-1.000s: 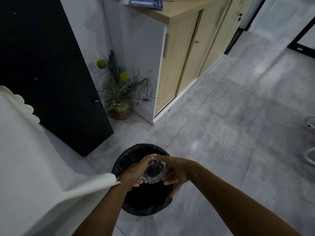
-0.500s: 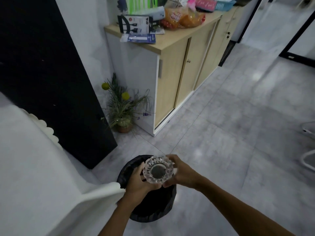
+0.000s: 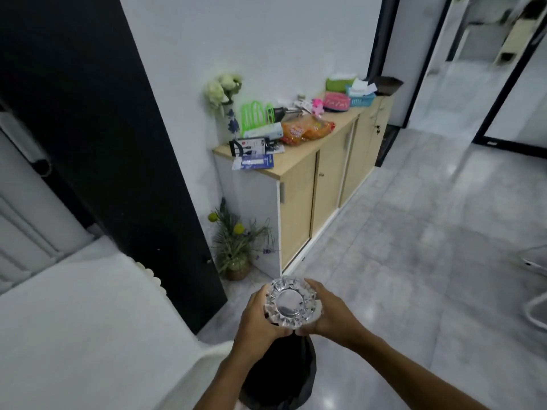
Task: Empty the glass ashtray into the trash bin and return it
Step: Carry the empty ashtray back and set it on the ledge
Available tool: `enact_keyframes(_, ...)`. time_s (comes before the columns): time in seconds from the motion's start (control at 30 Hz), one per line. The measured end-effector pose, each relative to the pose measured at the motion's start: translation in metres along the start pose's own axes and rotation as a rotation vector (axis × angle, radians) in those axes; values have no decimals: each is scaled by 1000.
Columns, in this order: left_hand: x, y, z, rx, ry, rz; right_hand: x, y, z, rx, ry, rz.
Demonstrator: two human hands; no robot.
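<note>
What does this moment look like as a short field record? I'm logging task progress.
ashtray: glass ashtray, upright, bowl looks clear of debris
left hand: left hand grips its left rim
right hand: right hand grips its right rim
bin: trash bin with black liner on the floor, below the hands
nearby: potted plant beside the wooden cabinet
stage: not yet returned

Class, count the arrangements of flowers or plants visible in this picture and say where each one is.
2. The white flowers in a vase stand on the cabinet's left end; the potted plant sits on the floor beside the cabinet. Others could be out of view.
</note>
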State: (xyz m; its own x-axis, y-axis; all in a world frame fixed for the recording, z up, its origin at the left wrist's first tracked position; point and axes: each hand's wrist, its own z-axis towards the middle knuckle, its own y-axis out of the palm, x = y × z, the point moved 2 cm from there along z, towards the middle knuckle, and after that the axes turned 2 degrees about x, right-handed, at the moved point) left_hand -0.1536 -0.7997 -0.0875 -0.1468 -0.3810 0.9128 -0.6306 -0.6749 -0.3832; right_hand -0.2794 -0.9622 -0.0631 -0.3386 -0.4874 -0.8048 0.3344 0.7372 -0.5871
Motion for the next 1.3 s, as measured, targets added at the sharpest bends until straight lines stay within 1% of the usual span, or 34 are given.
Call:
enact_keyframes(0.13, 64, -49, -22, 11, 50, -24, -72, -30, -10, 27, -100, -6)
enact_keyframes(0.23, 107, -91, -48, 15, 89, -43, -129, -41, -23, 46, -162, -11)
enact_keyframes(0.3, 128, -122, -71, 47, 121, -29, -170, -42, -36, 49, -222, -9)
enact_keyframes(0.43, 156, -194, -131, 143, 160, -13, -256, -27, -73, 46, -319, -57)
enact_keyframes(0.57, 167, -270, -208, 213, 180, 4, -334, 11, -114, 14, -396, -78)
enact_keyframes(0.7, 160, -344, -274, 280, 176, 81, -402, 63, -153, -12, -457, -77)
enact_keyframes(0.83, 140, -416, -339, 383, 142, 126, -463, 123, -188, -74, -517, -68)
enact_keyframes(1.07, 80, -523, -450, 582, 21, 37, -561, 240, -227, -251, -649, -63)
enact_keyframes(1.3, 26, -598, -528, 745, -83, -10, -624, 345, -245, -439, -745, -54)
